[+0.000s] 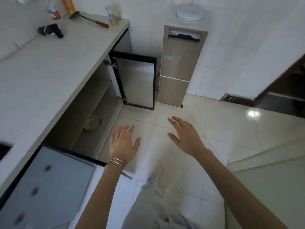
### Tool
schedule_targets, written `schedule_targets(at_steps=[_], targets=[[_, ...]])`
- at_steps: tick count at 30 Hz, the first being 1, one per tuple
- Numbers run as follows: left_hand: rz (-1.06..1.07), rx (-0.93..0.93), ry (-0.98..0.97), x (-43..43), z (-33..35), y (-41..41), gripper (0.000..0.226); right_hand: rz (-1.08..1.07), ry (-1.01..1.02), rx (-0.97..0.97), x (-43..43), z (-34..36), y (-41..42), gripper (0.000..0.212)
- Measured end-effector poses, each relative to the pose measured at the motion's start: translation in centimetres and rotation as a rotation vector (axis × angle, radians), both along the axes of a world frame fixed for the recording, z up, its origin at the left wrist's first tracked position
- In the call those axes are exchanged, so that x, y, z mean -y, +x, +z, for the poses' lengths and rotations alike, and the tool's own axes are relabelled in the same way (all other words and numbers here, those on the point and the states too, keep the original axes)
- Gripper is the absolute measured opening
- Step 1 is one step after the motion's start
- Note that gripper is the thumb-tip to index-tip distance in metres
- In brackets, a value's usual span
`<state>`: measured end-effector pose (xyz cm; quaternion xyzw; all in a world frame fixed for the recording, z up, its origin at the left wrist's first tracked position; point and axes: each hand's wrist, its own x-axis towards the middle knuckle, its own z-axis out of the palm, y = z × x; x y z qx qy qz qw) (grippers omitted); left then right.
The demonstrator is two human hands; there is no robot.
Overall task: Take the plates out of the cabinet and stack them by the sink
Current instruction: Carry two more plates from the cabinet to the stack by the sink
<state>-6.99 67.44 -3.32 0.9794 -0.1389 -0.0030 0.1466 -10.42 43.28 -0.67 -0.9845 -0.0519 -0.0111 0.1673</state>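
Plates (93,123) sit low in the open cabinet (92,103), around 9 o'clock of the left hand (123,143). Both hands empty, each grip spread wide; right hand (185,137) hovers. Awkward low reach, so they might clip the glass door (137,80) or slip.

A home kitchen: tiled walls, countertop (49,76), spatula (89,19), water dispenser (179,63).

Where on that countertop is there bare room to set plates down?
The countertop is bare across its wide near and middle stretch, from the front edge back to the wall. The far end is crowded: a black object, a knife, a plastic cup and bottles. Both hands are open and hold nothing.
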Motion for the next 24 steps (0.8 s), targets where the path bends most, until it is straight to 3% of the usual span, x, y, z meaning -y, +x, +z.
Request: schedule_targets(at_steps=[10, 24], targets=[[0.056, 0.046, -0.095, 1.1, 0.9, 10.4, 0.060, 0.098, -0.014, 0.030, -0.7, 1.1, 12.2, 0.052], [0.315, -0.011, -0.062, -2.3, -1.3, 15.6, 0.059, 0.386, 0.002, -0.069, -4.3, -0.8, 24.6, 0.052]])
